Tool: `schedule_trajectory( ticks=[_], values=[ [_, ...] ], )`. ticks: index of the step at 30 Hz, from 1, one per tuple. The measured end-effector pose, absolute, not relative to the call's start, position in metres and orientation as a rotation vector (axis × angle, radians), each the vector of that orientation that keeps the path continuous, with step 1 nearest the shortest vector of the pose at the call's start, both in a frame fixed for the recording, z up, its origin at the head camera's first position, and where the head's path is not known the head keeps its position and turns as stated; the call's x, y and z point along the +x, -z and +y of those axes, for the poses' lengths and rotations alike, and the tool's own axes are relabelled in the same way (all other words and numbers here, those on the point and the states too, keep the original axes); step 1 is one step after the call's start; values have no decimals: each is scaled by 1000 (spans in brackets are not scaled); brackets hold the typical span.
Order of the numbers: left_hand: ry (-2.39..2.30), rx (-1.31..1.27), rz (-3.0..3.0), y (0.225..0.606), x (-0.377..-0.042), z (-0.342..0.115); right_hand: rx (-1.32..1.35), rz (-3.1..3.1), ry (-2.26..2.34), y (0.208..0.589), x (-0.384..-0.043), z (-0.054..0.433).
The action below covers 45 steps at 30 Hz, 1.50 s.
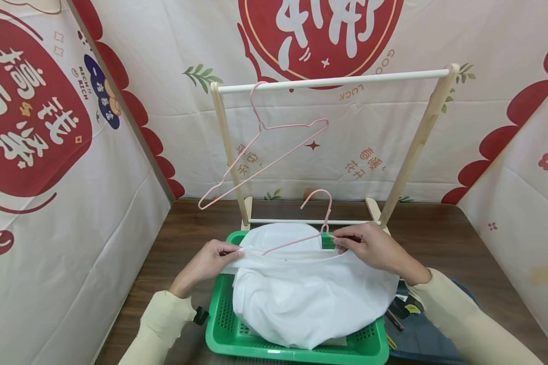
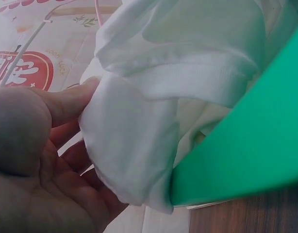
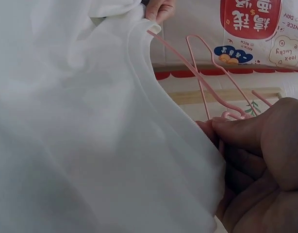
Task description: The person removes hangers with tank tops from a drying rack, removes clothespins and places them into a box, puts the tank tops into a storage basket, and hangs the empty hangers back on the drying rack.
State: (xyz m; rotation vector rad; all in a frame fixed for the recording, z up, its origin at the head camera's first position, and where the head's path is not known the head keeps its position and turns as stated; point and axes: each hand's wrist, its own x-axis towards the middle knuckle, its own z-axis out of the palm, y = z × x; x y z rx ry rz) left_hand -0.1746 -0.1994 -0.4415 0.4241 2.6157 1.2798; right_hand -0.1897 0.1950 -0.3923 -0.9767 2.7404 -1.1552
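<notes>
A white T-shirt lies bunched over a green basket, its neckline spread between the two hands. A pink clothes hanger stands in the neck opening, hook up; its left arm runs into the shirt. My left hand pinches the shirt's fabric at the left of the neckline, thumb on top, as the left wrist view shows. With thumb and fingers my right hand pinches the hanger's right arm near the hook, beside the collar edge. The hanger's lower part is hidden by the shirt.
Behind the basket stands a rack with a white rail and wooden posts. A second pink hanger hangs from the rail's left end. At the right, a dark blue tray holds small items, partly under the right sleeve. Printed cloth walls enclose the wooden table.
</notes>
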Motion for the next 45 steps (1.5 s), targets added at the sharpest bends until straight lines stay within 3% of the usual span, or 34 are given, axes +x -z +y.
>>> schedule_trajectory(
  ticks=[45],
  values=[
    [-1397,197,2549,444,-173,-201,-692,2751,1212,380,-199,220]
  ],
)
